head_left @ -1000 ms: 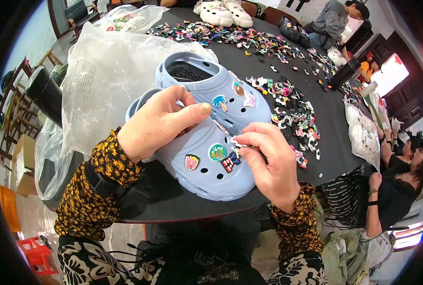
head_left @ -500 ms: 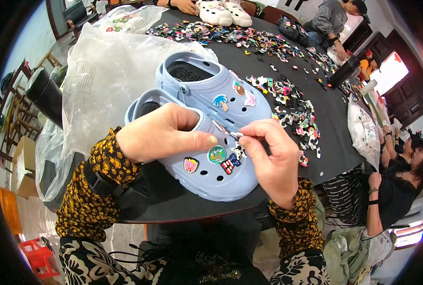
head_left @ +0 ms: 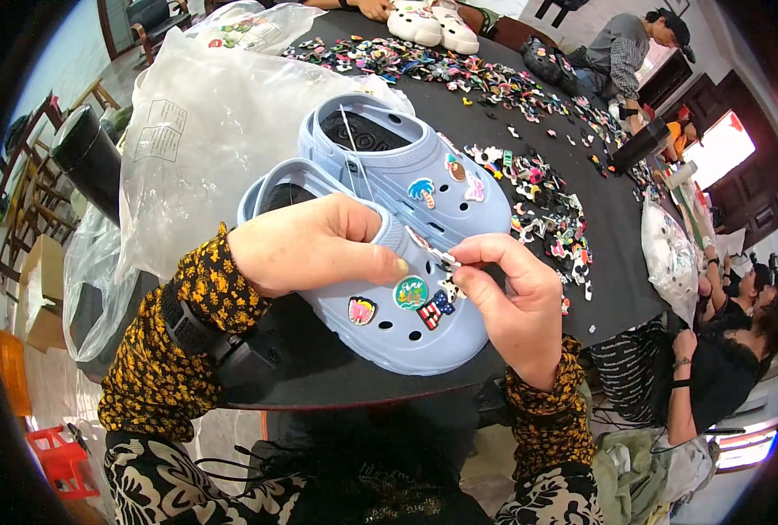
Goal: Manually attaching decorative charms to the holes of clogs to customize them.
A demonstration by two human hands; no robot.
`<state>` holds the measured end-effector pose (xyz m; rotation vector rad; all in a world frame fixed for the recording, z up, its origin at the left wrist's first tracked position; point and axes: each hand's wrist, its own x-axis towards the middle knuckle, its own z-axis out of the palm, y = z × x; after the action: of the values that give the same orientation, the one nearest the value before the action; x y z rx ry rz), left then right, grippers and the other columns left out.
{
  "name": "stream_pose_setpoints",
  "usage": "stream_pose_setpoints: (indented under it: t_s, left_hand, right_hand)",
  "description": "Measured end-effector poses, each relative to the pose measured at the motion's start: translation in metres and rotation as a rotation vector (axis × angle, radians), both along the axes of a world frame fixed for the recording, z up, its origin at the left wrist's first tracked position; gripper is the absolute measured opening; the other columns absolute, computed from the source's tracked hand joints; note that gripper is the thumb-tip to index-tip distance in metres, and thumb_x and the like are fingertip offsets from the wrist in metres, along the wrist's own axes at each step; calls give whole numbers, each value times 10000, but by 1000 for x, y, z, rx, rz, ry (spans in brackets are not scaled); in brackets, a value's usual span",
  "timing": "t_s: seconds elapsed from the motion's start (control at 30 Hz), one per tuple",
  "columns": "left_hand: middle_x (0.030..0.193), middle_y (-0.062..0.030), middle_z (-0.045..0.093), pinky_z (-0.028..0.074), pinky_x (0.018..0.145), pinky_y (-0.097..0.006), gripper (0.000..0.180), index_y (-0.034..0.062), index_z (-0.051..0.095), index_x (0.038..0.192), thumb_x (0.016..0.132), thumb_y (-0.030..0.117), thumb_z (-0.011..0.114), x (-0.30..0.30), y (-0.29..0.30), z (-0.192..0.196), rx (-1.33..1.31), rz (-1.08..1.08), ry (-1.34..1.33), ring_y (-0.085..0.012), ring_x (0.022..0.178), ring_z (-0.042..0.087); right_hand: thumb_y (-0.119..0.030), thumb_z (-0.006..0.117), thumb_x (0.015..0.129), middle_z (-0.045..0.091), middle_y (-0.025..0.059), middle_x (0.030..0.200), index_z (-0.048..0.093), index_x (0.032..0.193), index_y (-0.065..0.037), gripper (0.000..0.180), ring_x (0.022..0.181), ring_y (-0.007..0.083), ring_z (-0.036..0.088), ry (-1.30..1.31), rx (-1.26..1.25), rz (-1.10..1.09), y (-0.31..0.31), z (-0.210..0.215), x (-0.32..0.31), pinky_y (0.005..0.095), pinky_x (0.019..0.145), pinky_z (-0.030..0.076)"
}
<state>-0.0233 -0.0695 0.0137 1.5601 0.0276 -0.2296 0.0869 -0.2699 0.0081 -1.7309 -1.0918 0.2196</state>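
Note:
Two light blue clogs lie side by side in front of me. My left hand (head_left: pixel 319 245) grips the nearer clog (head_left: pixel 362 343), its thumb on the upper and its fingers hidden inside the shoe. Between the thumb and forefinger of my right hand (head_left: pixel 516 302) is a small shoe charm (head_left: pixel 442 260), mostly white, at the holes of that clog. Fixed on the same clog are a round green charm (head_left: pixel 411 293), a pink charm (head_left: pixel 362 310) and a flag-patterned charm (head_left: pixel 435 310). The farther clog (head_left: pixel 389 179) carries a palm tree charm (head_left: pixel 422 192) and several others.
Loose charms (head_left: pixel 551 210) spread over the black table (head_left: pixel 572 140) on the right and far side. A clear plastic bag (head_left: pixel 205 114) and a black cylinder (head_left: pixel 83 157) stand left. White clogs (head_left: pixel 432 26) lie at the far edge; other people sit around, one at the right (head_left: pixel 721 376).
The clogs and both hands appear slightly farther right in the view. My right fingers still pinch the charm at the nearer clog, and my left hand keeps its hold.

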Motion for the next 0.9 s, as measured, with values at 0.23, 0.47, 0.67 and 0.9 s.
stream_pose_setpoints:
  t_s: [0.23,0.47,0.67,0.9]
  left_hand:
    - [811,7,632,459,661,-220,261,-29,634,967,847,195,569,-1,-3,4,59,-2,-12,-50,727,548]
    - [925,-15,642,467,763,-234,256,-43,617,1029,848,130,564,0,-1,7,116,-34,17,-72,831,569]
    - [922,-10,642,468,761,-233,246,-40,619,1021,857,135,564,-1,0,5,88,-38,8,-70,833,571]
    - [780,22,612,454,661,-227,256,-31,630,941,865,200,548,-2,-3,2,86,-21,-54,-47,724,536]
  right_hand:
    - [56,632,744,629,93,865,639,884,-12,156,808,199,592,-351,47,44,4,3,-2,285,743,447]
    - [4,653,740,619,70,858,635,901,-56,173,790,235,569,-516,67,37,7,1,-4,333,736,403]
    - [76,645,715,627,93,862,647,894,-12,199,806,215,579,-555,47,28,5,2,-8,296,718,451]
    - [68,661,713,636,95,876,633,890,-11,196,819,203,583,-475,49,24,3,-2,-6,293,731,450]
